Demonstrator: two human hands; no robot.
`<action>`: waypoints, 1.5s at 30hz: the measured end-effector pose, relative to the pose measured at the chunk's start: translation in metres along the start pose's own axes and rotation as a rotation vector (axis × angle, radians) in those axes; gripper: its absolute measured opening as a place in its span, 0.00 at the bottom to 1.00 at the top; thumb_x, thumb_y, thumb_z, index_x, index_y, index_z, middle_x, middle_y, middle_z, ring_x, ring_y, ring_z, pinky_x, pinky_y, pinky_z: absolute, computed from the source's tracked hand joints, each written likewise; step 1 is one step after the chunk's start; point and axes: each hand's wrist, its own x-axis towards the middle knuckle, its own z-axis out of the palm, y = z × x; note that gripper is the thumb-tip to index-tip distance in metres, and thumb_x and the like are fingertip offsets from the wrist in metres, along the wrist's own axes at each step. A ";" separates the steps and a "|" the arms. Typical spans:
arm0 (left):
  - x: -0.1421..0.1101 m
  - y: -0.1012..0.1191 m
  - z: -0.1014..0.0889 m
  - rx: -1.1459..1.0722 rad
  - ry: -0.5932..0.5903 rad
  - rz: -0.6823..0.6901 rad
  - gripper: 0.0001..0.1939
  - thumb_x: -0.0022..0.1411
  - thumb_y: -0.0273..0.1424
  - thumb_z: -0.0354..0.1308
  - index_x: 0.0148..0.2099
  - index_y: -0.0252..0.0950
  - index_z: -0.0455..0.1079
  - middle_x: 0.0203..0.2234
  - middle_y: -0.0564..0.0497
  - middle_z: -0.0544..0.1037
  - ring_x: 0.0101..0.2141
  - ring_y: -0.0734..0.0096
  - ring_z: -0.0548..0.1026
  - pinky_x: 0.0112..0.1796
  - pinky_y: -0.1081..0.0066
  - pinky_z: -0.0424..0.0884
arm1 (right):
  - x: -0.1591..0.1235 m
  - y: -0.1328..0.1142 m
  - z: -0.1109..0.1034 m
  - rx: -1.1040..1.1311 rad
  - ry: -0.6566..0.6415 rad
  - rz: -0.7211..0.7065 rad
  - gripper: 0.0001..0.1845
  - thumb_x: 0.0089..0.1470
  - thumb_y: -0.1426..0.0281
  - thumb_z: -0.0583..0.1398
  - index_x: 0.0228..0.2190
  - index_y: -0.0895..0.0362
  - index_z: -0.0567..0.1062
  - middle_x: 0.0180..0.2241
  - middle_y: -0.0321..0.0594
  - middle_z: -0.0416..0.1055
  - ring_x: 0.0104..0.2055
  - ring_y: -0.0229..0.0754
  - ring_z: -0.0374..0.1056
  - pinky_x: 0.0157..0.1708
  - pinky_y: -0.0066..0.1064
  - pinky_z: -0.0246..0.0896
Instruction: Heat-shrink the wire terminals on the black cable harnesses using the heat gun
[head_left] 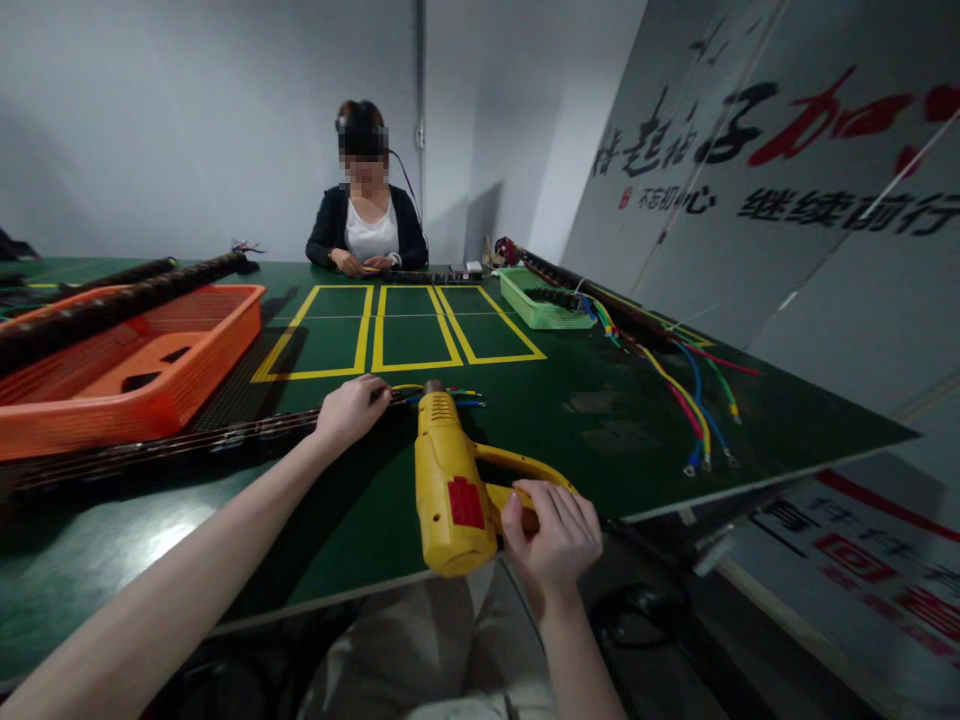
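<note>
**Right hand grips a yellow heat gun (pixel 450 490) beside a cable bundle (pixel 225 442)**

The right hand (pixel 555 530) is curled closed around the handle of the heat gun, which is held at the near edge of the desk (pixel 630 450), nozzle pointing away from the person. Left of the heat gun's nozzle, the left hand (pixel 352 408) is closed over the cable bundle near its end (the fingertips are partly hidden). Loose wire ends (pixel 469 400) come out of that grip and run behind the nozzle; whether they touch it, I cannot tell.

The heat gun looks rigid and moderately heavy, so the handle is the place to hold it; the metal nozzle may be hot and is best left alone. The bundle seems bendy and long, its thin ends limp, so a hold just behind where the wires fan out should steady it best.

Farther left of the heat gun sits an orange basket (pixel 169 395) with dark harnesses (pixel 124 300) lying across it. Beyond the heat gun are yellow taped rectangles (pixel 367 335), and past those a co-worker (pixel 371 225) sits facing this way. Right of the heat gun and farther off stand a green basket (pixel 562 320) and colourful leads (pixel 697 400).
</note>
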 end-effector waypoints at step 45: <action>0.005 -0.008 0.010 -0.106 0.083 0.099 0.12 0.63 0.35 0.44 0.42 0.37 0.67 0.39 0.47 0.71 0.38 0.62 0.72 0.37 0.67 0.68 | 0.029 -0.021 -0.008 0.171 -0.398 0.012 0.28 0.62 0.50 0.41 0.40 0.54 0.72 0.41 0.40 0.71 0.45 0.43 0.63 0.47 0.35 0.49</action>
